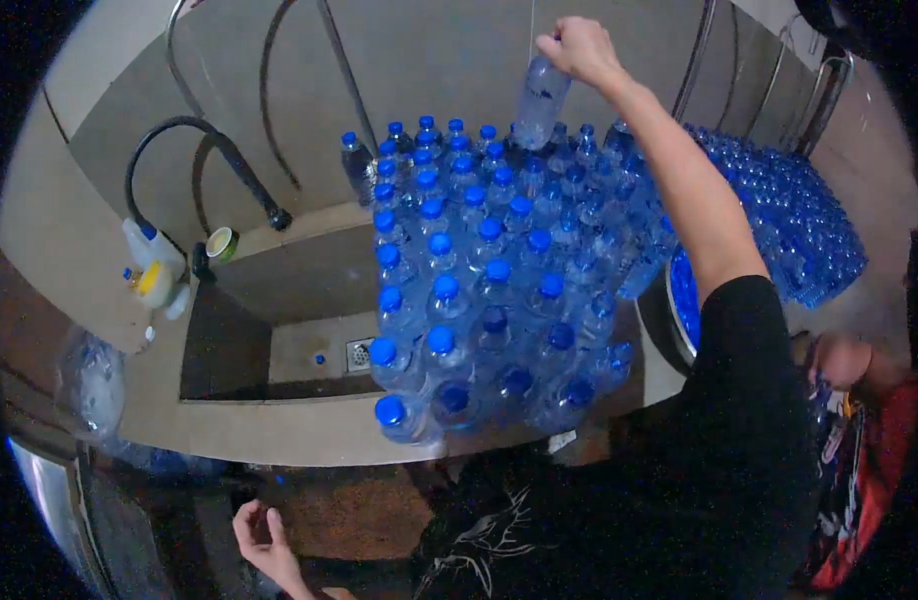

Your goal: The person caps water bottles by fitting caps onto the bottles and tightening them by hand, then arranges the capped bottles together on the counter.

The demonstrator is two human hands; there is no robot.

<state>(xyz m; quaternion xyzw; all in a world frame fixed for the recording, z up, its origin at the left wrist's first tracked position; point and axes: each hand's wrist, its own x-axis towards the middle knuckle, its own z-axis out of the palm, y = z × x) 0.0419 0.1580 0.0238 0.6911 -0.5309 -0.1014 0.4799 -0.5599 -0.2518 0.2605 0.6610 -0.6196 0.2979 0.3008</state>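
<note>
My right hand (584, 48) is raised at the back of the counter, its fingers closed around the top of a clear plastic bottle (541, 105). That bottle hangs upright above the rear rows. Below it stand many clear bottles with blue caps (445, 288), packed closely beside the sink. Towards the right of this group, several bottles show no blue cap. My left hand (267, 545) is low at the front, off the counter, fingers loosely curled and apart from the thumb, with nothing visible in it. A small blue thing (279, 480) is just above it.
The sink (279, 345) lies left of the bottles, under a black hose faucet (274, 212). A metal pot with blue contents (683, 300) is by my right arm. More bottles (779, 210) fill the right. A person in red (884, 470) is at the far right.
</note>
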